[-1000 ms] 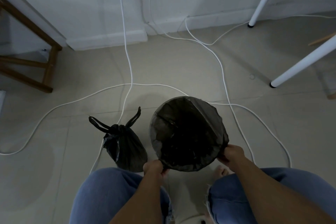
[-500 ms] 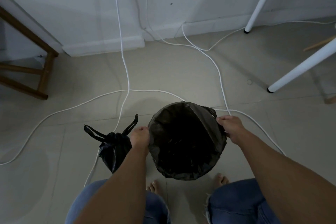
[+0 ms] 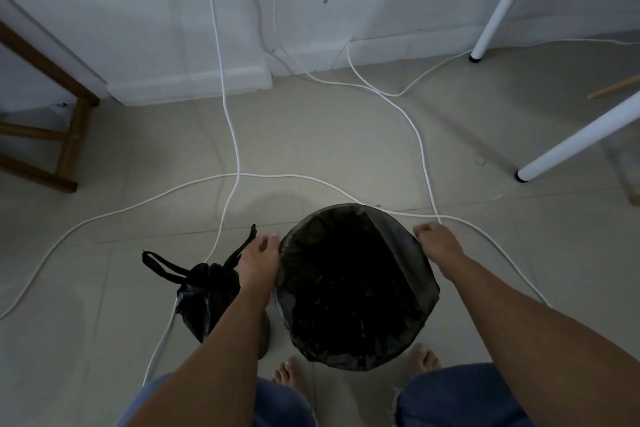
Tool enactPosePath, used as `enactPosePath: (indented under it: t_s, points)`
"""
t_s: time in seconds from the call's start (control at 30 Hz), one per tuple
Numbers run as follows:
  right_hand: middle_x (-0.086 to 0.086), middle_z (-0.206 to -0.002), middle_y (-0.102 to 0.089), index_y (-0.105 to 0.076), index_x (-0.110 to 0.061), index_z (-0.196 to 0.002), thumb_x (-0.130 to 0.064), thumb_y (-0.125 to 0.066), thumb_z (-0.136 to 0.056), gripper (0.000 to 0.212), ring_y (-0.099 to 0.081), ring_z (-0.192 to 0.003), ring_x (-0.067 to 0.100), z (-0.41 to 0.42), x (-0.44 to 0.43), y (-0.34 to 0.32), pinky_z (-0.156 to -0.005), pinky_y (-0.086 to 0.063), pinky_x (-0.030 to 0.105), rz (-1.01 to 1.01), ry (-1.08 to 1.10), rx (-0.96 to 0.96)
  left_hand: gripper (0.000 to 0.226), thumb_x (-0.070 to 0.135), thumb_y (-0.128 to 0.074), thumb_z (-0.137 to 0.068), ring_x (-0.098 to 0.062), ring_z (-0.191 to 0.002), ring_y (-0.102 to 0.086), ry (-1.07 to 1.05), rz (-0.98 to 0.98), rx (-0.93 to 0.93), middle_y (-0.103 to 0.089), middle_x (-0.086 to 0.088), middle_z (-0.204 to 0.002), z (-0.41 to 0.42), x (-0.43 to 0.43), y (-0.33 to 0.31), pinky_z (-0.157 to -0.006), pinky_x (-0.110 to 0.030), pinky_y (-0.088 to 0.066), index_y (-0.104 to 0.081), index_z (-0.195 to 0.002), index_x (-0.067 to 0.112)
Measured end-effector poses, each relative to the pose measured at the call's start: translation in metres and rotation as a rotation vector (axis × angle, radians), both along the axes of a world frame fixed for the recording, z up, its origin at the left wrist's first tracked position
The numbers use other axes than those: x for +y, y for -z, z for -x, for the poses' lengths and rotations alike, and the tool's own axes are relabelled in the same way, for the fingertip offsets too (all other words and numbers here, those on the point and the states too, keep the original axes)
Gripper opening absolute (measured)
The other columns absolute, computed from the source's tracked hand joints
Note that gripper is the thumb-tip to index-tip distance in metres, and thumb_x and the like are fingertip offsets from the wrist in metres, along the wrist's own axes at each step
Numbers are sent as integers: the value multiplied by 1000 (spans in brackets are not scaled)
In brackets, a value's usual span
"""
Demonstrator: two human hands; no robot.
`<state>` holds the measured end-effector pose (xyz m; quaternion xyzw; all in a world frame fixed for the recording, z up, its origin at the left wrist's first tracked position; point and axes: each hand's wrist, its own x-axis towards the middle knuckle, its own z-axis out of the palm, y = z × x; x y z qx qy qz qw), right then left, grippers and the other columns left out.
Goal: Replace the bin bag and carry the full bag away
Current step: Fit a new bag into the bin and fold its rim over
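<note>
As left grip (image 3: 260, 260) and right grip (image 3: 438, 246) clutch the liner (image 3: 398, 250), a bag (image 3: 207, 295) lies beside.

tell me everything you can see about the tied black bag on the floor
The tied black bag looks like thin glossy plastic, bulging, its neck cinched, with two strap handles sticking up. It sits on the tile floor just left of the lined bin, partly hidden by the left forearm.

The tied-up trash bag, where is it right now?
In the head view the tied black bag sits on the floor at lower left, just left of the lined bin, partly hidden behind the left forearm, near a white cable.
</note>
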<state>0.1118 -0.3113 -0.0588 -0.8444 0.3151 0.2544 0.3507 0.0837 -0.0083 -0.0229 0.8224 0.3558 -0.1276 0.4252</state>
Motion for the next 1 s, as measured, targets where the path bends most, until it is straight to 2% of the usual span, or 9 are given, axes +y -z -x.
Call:
enactPosePath:
  t_s: [0.1,0.2,0.3,0.37,0.47,0.57,0.77,0.9,1.0]
  points:
    - [13,-101,-66,-64,-7,-98,-26,-52,-90,23,-60,-98,32,-15,6,-25,-81,-43,34,130,-54,-398,17,25,-56,-90,-21,-86,-55,89,-261,-231,-60,-3,-98,-5,-11,-8,-74,-28,-39,-64,-100,13]
    - [9,-80,-60,-59,-10,-81,-17,-52,-84,10,-56,-78,29,-14,32,-57,-70,-42,36,206,-506,-761,10,16,-58,-86,-21,-83,-56,437,-297,-442,-60,-4,-90,-5,-34,-11,-71,-29,-43,-62,-94,11]
    - [8,-82,-63,-59,-16,-81,-21,-56,-77,8,-61,-79,30,16,69,-59,-72,-48,41,272,-1142,-679,29,26,-53,-85,-29,-104,-55,1013,-413,-330,-60,-9,-108,0,-57,-7,-87,-38,-45,-62,-108,12]
    - [9,-94,-65,-65,-15,-93,-24,-60,-74,21,-61,-94,30,35,74,-45,-95,-44,45,450,-1401,-516,49,40,-55,-87,-29,-124,-44,1293,-571,-43,-51,-7,-131,7,-58,-2,-99,-42,-40,-51,-129,16]
    - [16,-135,-51,-53,-11,-131,-38,-49,-87,52,-36,-133,33,48,57,-36,-121,1,49,651,-1492,-83,86,60,-60,-79,-31,-142,-24,1426,-707,281,-30,-10,-153,19,-44,6,-117,-46,-21,-30,-148,19]
    - [15,-160,-16,-24,-17,-151,-62,-30,-90,76,-4,-149,31,55,45,-30,-118,14,50,856,-1702,145,107,69,-57,-75,-31,-150,0,1539,-850,461,-7,-13,-162,33,-34,12,-122,-45,1,-10,-155,17]
    - [6,-162,-7,-15,-28,-152,-66,-27,-88,76,6,-149,27,50,47,-28,-114,21,51,899,-1786,281,93,67,-42,-81,-30,-150,7,1620,-956,592,-5,-10,-164,39,-37,19,-118,-49,16,-11,-155,21]
    - [6,-134,-55,-56,-24,-129,-48,-57,-81,54,-41,-133,28,36,62,-36,-120,1,48,599,-1587,67,80,60,-55,-78,-35,-140,-28,1613,-845,433,-36,-14,-150,25,-51,9,-117,-52,-12,-39,-145,18]
    - [9,-123,-56,-56,-16,-120,-34,-63,-79,45,-48,-122,29,20,71,-40,-118,-13,41,479,-1446,-266,59,43,-58,-83,-31,-122,-44,1590,-731,91,-50,-12,-132,8,-59,8,-101,-43,-36,-46,-134,16]
